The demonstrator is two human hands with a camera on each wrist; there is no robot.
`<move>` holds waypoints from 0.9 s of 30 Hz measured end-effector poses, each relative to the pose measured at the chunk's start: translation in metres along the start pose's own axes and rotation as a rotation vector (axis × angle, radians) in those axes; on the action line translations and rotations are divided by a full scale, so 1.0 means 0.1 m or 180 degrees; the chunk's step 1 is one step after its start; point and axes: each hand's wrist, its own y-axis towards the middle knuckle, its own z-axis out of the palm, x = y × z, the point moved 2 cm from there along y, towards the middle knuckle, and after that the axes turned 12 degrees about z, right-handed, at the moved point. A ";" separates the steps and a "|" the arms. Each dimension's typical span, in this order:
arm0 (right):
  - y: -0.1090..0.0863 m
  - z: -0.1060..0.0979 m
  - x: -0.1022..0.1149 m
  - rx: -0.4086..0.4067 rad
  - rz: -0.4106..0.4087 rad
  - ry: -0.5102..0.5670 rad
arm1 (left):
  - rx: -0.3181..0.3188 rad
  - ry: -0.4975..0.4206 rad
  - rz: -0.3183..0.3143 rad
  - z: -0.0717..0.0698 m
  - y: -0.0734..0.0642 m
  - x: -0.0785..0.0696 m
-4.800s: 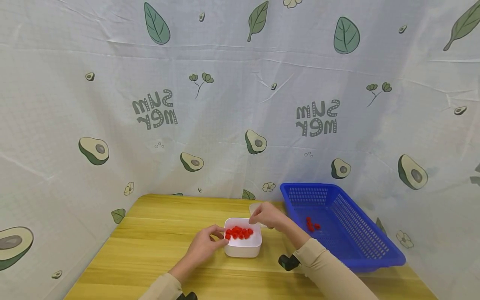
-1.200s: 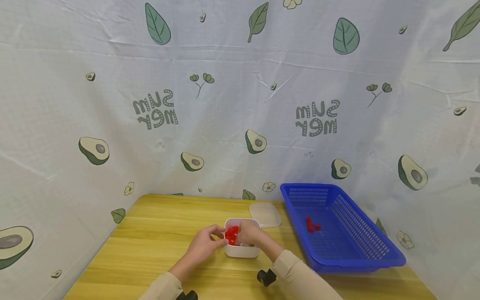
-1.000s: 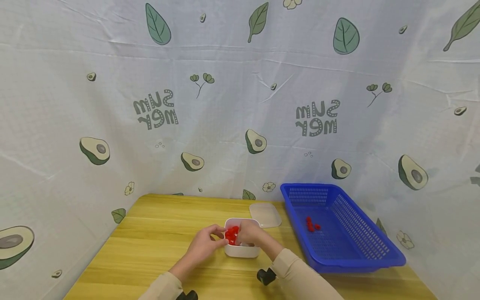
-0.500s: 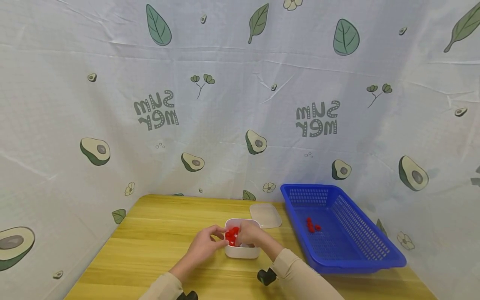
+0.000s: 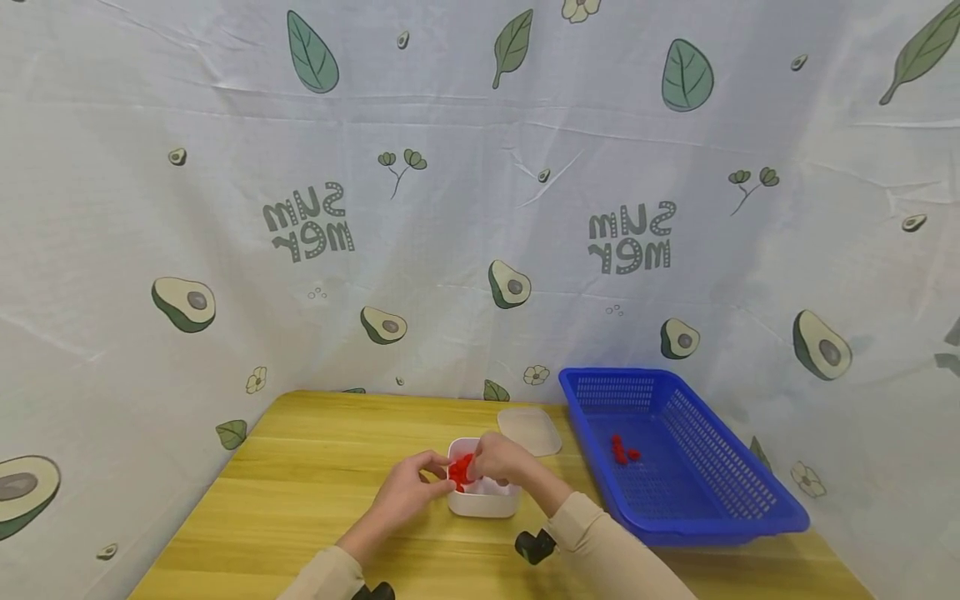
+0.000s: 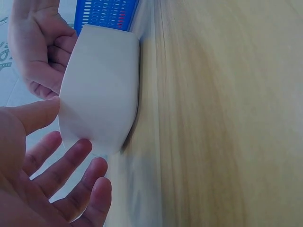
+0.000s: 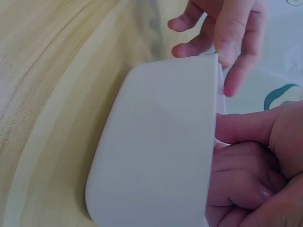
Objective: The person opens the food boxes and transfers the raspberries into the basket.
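Note:
A white, square-cornered plastic box (image 5: 483, 505) stands on the table with several small red pieces (image 5: 460, 472) inside, gathered toward its left side. My left hand (image 5: 408, 483) holds the box at its left rim between thumb and fingers; in the left wrist view the other fingers (image 6: 97, 198) spread beside the wall. My right hand (image 5: 504, 458) reaches over the rim, its fingertips down among the red pieces. In the right wrist view its fingers (image 7: 239, 179) are curled, and the box wall hides their tips, so I cannot tell whether they pinch a piece.
Behind the box, a translucent flat lid (image 5: 531, 429) lies on the wooden table (image 5: 322, 467). At the right stands a blue perforated basket (image 5: 705, 521) with several more red pieces (image 5: 619, 450) in it. A printed curtain (image 5: 450, 108) hangs behind the table.
My right hand moved from the box's right back rim down into it, and has just risen slightly. The red pieces now lie bunched at the left. The left hand has stayed put.

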 end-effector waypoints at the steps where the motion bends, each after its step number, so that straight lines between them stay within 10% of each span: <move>1: -0.01 -0.02 0.00 0.0018 -0.0022 0.0003 | 0.0002 0.0003 0.0004 0.00 0.00 0.00; 27: -0.15 -0.72 -0.12 0.0008 -0.0041 0.0625 | -0.0005 0.0022 0.0026 -0.01 0.01 0.01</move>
